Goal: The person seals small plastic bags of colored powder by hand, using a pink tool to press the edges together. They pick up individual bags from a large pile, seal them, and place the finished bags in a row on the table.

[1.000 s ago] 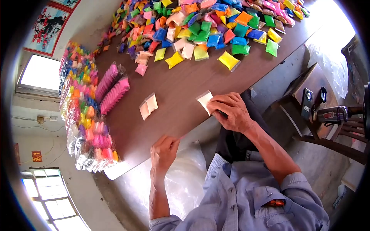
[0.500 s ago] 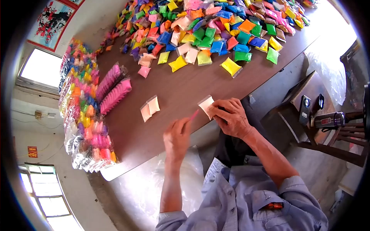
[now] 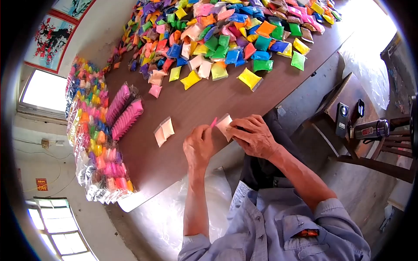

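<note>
A pale peach clay-like packet (image 3: 224,126) in a clear sachet is pinched by my right hand (image 3: 256,136), thumb and fingers closed on its right side. My left hand (image 3: 198,145) is closed on a small, thin pink stick (image 3: 214,122), whose tip points up beside the packet's left edge. To the left on the brown table (image 3: 191,98), two similar peach packets (image 3: 164,131) lie side by side, partly overlapping.
A large heap of colourful packets (image 3: 226,43) covers the table's far side. Two rows of pink packets (image 3: 127,119) lie at left, beside stacked bagged packets (image 3: 93,130). On the right, a wooden stool (image 3: 370,104) holds a dark flask (image 3: 371,129) and a black device (image 3: 342,118).
My left hand has brought the pink stick up closer to the packet's edge. My right hand and its packet have shifted slightly left in view; the whole view has also shifted.
</note>
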Demonstrator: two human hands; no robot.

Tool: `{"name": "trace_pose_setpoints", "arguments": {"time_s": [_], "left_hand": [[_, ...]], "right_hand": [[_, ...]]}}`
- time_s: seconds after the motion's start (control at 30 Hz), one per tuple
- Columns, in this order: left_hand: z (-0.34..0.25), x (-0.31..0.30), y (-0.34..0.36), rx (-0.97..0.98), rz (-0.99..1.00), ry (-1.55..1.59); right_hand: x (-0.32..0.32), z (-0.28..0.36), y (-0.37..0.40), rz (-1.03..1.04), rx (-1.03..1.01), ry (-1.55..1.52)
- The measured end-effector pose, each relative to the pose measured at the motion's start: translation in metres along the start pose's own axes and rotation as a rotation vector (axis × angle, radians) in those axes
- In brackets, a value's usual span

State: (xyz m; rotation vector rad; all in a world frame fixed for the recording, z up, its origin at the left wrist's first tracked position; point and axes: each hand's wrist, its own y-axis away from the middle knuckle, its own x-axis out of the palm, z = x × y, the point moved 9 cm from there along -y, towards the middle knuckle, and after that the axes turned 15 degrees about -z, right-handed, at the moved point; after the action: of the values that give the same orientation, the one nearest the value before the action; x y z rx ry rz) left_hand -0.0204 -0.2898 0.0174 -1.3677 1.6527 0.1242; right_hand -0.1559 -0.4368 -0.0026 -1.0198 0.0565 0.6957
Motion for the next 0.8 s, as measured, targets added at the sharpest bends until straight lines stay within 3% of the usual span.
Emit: {"name": "trace_pose_setpoints", "arguments": {"time_s": [0.07,0.13,0.23,0.57,0.63,0.73,0.8], "left_hand": [[-0.005,-0.001,-0.003,-0.035,-0.009,-0.023],[-0.033,-0.008,-0.004,0.067,-0.013,0.092],[-0.042,0.007,0.002,0.117,0.071,0.021],[-0.04,0.02,-0.029,0.184,0.09,0.0],[-0.061,0.024,-0.022,0.333,0.157,0.057],[-0.065,0.024,-0.019,0.213,0.205,-0.004],[-0.054,0.027,-0.025,0.236,0.179,-0.033]], "right_hand": [[-0.001,0.0,-0.002,0.02,-0.004,-0.004],[-0.001,-0.002,-0.001,0.005,0.0,-0.01],[0.001,-0.003,-0.001,-0.006,-0.013,-0.022],[-0.001,-0.006,0.002,0.011,-0.006,-0.062],[-0.001,-0.005,0.001,-0.004,-0.016,-0.053],[-0.002,-0.004,0.0,-0.009,-0.038,-0.046],[-0.003,-0.003,-0.001,-0.004,-0.047,-0.04]]}}
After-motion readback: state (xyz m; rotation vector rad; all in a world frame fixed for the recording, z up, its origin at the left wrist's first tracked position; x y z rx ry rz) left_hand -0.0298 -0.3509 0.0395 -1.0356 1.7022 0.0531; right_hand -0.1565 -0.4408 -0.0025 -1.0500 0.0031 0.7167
